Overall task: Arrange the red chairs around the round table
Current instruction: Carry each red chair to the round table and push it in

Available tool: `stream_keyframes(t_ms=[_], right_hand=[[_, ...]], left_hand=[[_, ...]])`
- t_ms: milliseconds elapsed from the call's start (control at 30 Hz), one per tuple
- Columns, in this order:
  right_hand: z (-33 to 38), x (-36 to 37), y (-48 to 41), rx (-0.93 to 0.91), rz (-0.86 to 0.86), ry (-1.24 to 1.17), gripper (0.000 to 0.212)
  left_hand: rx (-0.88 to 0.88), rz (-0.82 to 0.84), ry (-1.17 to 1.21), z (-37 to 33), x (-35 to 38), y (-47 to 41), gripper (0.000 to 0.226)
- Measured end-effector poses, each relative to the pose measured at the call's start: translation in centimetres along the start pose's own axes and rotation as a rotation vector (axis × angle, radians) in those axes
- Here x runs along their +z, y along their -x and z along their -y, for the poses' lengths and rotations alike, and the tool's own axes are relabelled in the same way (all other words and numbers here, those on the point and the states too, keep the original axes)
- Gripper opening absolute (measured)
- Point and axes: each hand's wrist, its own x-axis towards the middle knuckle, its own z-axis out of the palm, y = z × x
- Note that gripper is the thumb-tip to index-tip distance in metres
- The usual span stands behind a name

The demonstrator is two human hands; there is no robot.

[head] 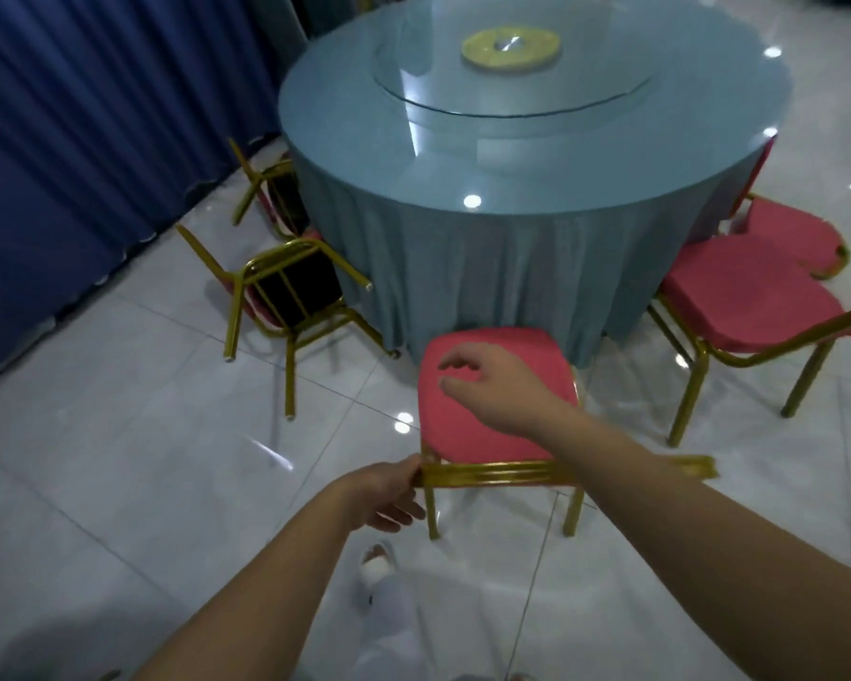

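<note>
The near chair [463,435] stands upright on the tiled floor [143,435], its red seat pointing at the round bench [463,267] and its front edge just beside the hanging cloth. The left hand [384,493] holds the left end of the gold top rail [492,473], fingers [404,513] curled under it. That grip is probably there to steer and steady the chair from behind. The right hand [497,385] hangs over the seat with fingers loosely curled, holding nothing, likely ready to press or nudge the seat square.

On the left, two chairs [286,287] [271,184] lie tipped with their legs out, close to the cloth, so they need righting. On the right, two more chairs [747,292] [787,228] stand close to the bench's edge, crowded together rather than evenly spaced.
</note>
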Motion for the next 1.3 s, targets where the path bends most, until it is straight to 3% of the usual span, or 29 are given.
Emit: stream_keyframes(t_ms=[133, 233, 400, 500, 900, 1067, 1300], right_hand=[[4.5, 5.5, -6.3, 0.066, 0.063, -0.116, 0.022], [7.2, 9.1, -9.9, 0.131, 0.062, -0.19, 0.016], [9.8, 15.7, -15.4, 0.236, 0.058, -0.29, 0.012], [11.4, 19.0, -19.3, 0.275, 0.129, -0.284, 0.015], [21.0, 27.4, -45.6, 0.291, 0.221, -0.297, 0.024], [25.4, 30.9, -55.6, 0.274, 0.344, -0.242, 0.029], [31.8, 38.4, -67.2, 0.256, 0.461, -0.171, 0.026]], left_hand=[[0.106, 0.016, -0.073, 0.3, -5.9, -0.5, 0.064], [0.265, -0.173, 0.157, 1.9, -12.7, -0.2, 0.05], [0.326, -0.438, 0.427, 4.8, -25.8, 0.5, 0.035], [0.315, -0.541, 0.567, 5.8, -31.1, 0.5, 0.029], [0.095, -0.593, 0.76, 7.0, -54.3, -4.1, 0.024], [0.096, -0.727, 0.835, 6.0, -64.9, -4.2, 0.025], [0.085, -0.707, 0.927, 8.8, -76.7, -6.6, 0.028]])
